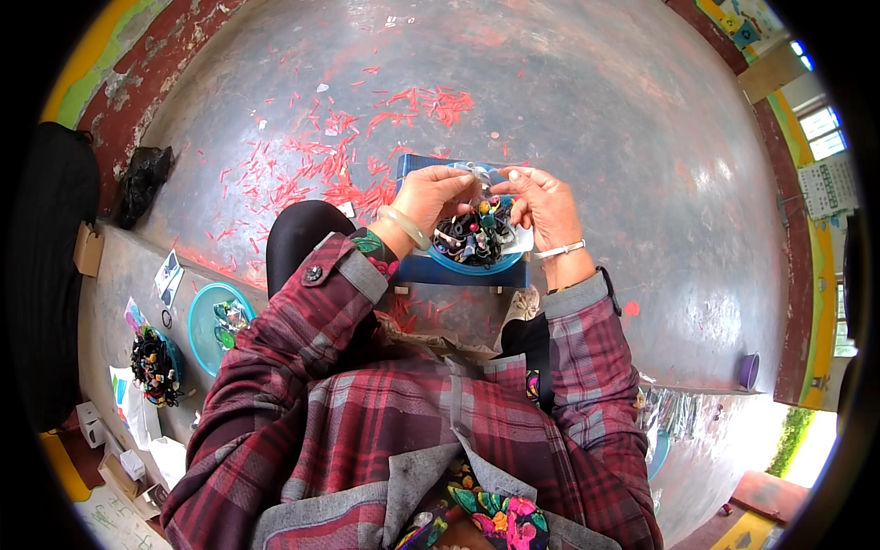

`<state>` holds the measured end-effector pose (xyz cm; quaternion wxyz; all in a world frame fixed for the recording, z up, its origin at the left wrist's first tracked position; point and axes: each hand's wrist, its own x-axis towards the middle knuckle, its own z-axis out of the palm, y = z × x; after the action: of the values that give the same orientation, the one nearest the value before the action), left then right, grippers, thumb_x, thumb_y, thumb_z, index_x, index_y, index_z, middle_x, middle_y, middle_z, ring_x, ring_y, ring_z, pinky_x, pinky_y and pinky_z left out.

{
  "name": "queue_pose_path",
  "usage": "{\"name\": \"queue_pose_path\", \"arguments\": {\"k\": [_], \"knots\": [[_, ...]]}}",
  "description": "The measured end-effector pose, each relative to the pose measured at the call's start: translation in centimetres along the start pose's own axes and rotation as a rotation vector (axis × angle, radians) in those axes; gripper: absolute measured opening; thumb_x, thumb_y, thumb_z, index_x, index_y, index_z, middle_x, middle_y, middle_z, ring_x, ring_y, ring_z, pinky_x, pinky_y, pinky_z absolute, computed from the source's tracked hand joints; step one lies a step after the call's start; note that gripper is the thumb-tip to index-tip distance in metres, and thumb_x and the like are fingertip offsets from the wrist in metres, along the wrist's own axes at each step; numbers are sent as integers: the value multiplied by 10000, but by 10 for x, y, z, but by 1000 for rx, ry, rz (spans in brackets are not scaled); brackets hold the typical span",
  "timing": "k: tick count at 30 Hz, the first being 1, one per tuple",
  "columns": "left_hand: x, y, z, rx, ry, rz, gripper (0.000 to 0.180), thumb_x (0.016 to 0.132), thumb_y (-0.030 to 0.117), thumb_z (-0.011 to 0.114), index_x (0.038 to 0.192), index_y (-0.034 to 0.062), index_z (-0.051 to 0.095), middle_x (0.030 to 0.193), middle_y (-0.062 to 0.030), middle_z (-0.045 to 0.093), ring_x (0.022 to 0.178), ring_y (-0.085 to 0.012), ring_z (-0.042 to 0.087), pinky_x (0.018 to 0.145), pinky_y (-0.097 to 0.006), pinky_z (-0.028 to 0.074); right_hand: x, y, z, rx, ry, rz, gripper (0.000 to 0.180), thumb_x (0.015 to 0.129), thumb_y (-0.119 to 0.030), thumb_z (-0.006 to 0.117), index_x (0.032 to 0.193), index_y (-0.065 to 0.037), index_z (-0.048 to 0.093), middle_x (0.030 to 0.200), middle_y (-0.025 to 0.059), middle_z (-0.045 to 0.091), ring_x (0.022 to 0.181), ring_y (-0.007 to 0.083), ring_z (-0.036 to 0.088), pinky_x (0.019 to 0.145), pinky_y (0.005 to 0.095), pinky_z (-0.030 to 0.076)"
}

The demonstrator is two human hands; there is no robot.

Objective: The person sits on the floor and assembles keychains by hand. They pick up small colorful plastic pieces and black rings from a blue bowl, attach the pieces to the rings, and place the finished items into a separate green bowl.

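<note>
My left hand (433,203) and my right hand (543,207) come together above a blue basin (470,269), fingers closed in pinches. Between their fingertips is a small, clear, shiny packet (478,172); its contents are too small to make out. Directly below, the basin holds a tangled heap of black bands with coloured beads (478,231). It rests on a low stand covered in blue denim (417,269). A white piece (522,240) sticks out at the basin's right, beside my right hand.
Red scraps (339,174) lie scattered over the grey floor ahead. To my left are a turquoise basin (194,328) with shiny packets and another heap of beaded bands (156,367). Silvery packets (674,412) lie at my right, and a purple container (750,370) stands farther off.
</note>
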<state>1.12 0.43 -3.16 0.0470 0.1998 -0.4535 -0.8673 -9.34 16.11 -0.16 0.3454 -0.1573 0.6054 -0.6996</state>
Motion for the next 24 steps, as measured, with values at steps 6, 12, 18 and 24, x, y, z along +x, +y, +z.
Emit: {"name": "queue_pose_path", "arguments": {"k": [6, 12, 18, 24], "knots": [[-1, 2, 4, -44, -99, 62, 209, 897, 81, 481, 1034, -57, 558, 1038, -138, 593, 917, -193, 603, 763, -267, 528, -6, -9, 0, 116, -227, 144, 238, 806, -165, 634, 948, 25, 621, 810, 103, 657, 423, 54, 509, 347, 155, 343], [-4, 1, 5, 35, -127, 73, 230, 907, 87, 463, 1071, -55, 538, 1034, -128, 597, 931, -201, 602, 772, -276, 526, 0, 0, -7, 97, -242, 153, 210, 805, -158, 632, 915, 21, 630, 768, 76, 650, 417, 47, 487, 358, 155, 355], [-2, 3, 4, -28, -33, 84, 198, 886, 83, 504, 1029, -44, 553, 1004, -129, 606, 916, -196, 605, 765, -272, 525, 3, 1, -9, 83, -32, -6, 178, 816, -159, 611, 852, 14, 624, 775, 89, 652, 419, 48, 488, 358, 156, 343], [-3, 1, 4, -30, -65, 110, 190, 860, 68, 543, 1011, -43, 579, 970, -132, 621, 866, -190, 620, 782, -271, 516, 2, 2, -3, -9, -3, -10, 229, 810, -156, 621, 944, 30, 622, 804, 100, 661, 414, 52, 497, 353, 155, 336]]}}
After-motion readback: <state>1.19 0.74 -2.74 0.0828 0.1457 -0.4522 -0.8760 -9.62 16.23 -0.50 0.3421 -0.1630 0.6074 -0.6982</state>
